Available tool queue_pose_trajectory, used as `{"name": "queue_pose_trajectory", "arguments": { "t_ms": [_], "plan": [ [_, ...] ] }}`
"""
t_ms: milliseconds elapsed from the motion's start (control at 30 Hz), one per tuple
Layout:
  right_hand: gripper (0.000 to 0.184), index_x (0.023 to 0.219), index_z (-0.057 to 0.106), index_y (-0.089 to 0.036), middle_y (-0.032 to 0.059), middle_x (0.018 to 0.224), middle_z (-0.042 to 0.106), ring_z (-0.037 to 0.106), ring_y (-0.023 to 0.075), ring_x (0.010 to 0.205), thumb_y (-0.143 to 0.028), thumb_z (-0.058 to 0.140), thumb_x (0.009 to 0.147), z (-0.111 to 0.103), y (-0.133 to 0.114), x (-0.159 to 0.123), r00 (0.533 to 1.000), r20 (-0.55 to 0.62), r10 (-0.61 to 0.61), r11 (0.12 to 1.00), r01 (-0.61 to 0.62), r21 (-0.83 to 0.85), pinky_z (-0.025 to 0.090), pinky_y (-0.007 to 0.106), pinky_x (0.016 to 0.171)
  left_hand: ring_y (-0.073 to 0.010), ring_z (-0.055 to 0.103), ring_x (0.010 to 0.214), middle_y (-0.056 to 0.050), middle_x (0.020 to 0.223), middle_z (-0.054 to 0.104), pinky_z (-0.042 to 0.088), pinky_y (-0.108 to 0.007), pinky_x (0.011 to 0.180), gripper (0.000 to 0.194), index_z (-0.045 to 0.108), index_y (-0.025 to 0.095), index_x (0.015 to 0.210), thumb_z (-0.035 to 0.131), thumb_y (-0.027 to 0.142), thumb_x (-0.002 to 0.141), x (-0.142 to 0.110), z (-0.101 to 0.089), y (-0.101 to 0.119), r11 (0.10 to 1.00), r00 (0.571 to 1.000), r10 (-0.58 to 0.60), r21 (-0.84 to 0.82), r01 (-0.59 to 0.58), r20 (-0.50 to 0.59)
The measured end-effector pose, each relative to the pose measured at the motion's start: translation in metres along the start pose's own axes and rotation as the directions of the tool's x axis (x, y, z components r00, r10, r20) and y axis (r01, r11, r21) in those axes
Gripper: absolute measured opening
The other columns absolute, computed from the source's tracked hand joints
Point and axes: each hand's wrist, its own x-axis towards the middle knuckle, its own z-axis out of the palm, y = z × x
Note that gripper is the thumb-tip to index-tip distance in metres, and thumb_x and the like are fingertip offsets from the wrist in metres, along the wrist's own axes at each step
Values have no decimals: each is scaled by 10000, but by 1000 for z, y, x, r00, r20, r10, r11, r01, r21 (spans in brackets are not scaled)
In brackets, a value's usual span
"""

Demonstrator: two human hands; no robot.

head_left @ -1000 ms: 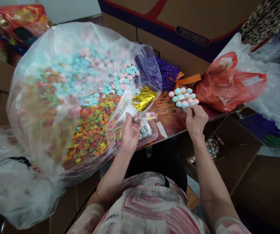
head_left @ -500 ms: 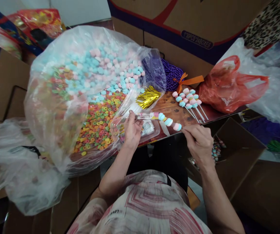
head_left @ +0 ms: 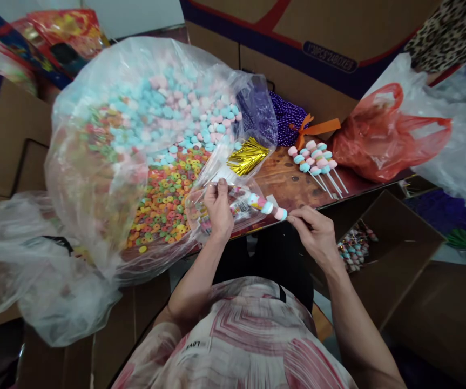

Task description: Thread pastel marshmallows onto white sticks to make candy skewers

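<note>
Right now the two hands are apart, with a candy stick (head_left: 280, 214) and its clear wrapper (head_left: 257, 202) spanning the gap between them. The left hand (head_left: 218, 210) pinches the far end of the wrapper between thumb and fingers, and the right hand (head_left: 316, 229) is closed on the end of the stick, its fingertips just beside the last marshmallow. The candy sits partly inside the wrapper, with its pink and blue end out in the open, and all of it is held above the near edge of the table (head_left: 283, 175). Below and behind the left hand is a clear plastic tray (head_left: 238, 222), its contents too small to make out.

On the table, beyond the right hand, more candy sticks (head_left: 316, 156) lie in a bunch, their white ends pointing toward the person. Next to them are an orange ribbon (head_left: 319, 127) and a red plastic bag (head_left: 390, 140). To the left, a big clear bag (head_left: 90, 67) lies over marshmallows (head_left: 168, 102) and ring sweets (head_left: 171, 200) (the rings are nearer the person), with gold tinsel (head_left: 249, 156) at its right side. Beside the right forearm stands an open cardboard box (head_left: 406, 246) with wrapped sweets (head_left: 354, 249) inside
</note>
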Motion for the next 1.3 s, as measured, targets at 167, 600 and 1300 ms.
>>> {"name": "queue_pose_trajectory", "arguments": {
  "t_ms": [167,600,1300],
  "plan": [
    [188,798,659,-219,7,729,641,567,152,645,-232,588,972,1,1,-2,999,1,32,999,-32,-35,437,299,643,-70,543,544,68,638,537,448,-185,574,420,552,189,701,808,502,814,2,-1,9,999,1000,-6,42,6,1],
    [203,808,649,-225,18,727,640,573,162,642,-244,560,990,12,-2,-4,1000,6,7,996,-7,-92,448,308,641,-67,611,588,69,729,606,486,-181,593,438,564,215,810,841,549,751,-12,1,7,985,986,-170,-6,170,0],
    [255,745,601,-217,9,678,584,540,145,622,-255,543,991,39,-9,-18,995,-54,80,988,-87,-131,407,282,616,-78,632,598,34,736,695,464,-192,581,469,591,193,780,931,487,650,-41,13,-1,912,920,-371,-138,387,127]
  ]
}}
